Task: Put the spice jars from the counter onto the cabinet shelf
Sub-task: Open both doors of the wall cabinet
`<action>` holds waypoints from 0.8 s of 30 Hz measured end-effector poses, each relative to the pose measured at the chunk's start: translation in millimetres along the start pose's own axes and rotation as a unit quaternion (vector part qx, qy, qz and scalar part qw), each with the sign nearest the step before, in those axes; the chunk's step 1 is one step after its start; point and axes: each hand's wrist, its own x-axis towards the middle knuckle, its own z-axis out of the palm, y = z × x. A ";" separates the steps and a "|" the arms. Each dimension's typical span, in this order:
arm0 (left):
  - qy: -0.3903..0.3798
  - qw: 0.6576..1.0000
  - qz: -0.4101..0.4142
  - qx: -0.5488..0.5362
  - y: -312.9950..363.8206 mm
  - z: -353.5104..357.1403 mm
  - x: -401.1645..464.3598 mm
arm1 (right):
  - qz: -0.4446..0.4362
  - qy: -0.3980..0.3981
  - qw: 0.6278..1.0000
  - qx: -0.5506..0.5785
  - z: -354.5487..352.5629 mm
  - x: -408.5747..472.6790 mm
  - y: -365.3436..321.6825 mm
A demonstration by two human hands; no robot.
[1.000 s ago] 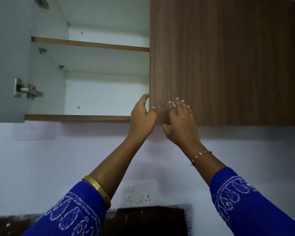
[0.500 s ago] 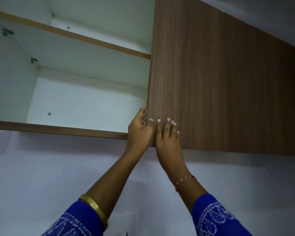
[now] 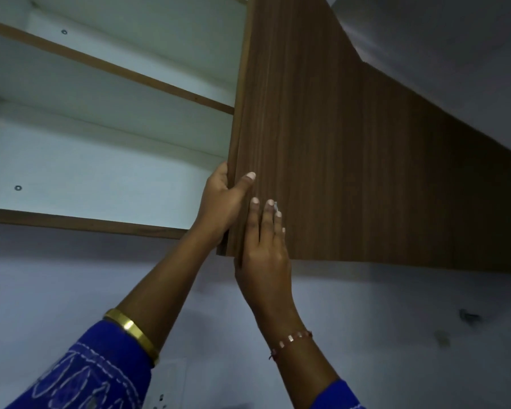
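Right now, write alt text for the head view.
Left hand grips the edge of a brown cabinet door, pulled slightly ajar, while the right hand lies flat on its front. Left of it, white cabinet shelves stand open and bare; no jars show.

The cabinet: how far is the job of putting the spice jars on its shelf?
Done: the left cabinet bay stands open, its shelves bare. In hand: the left hand grips the edge of the wooden door, and the right hand lies flat on it. Left: all jars; none is in view.
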 end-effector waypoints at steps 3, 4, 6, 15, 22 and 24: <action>-0.014 1.000 0.011 -0.004 22.1 22.4 -19.0 | 0.003 0.013 0.998 0.054 -30.9 -4.6 15.8; -0.015 1.000 0.018 -0.006 29.5 29.9 -24.7 | -0.001 0.020 0.997 0.071 -40.3 -6.3 21.7; -0.015 0.999 0.032 -0.014 45.1 50.0 -37.7 | 0.000 0.034 0.994 0.102 -61.9 -9.2 37.7; -0.019 0.997 0.080 -0.012 101.6 163.5 -94.0 | 0.112 0.044 0.965 0.234 -160.5 -27.5 115.4; -0.067 0.991 0.110 0.015 117.8 239.8 -116.9 | 0.228 0.038 0.931 0.281 -209.0 -38.1 170.2; -0.086 0.989 0.118 0.019 118.0 256.5 -120.7 | 0.252 0.037 0.924 0.283 -216.7 -40.1 184.9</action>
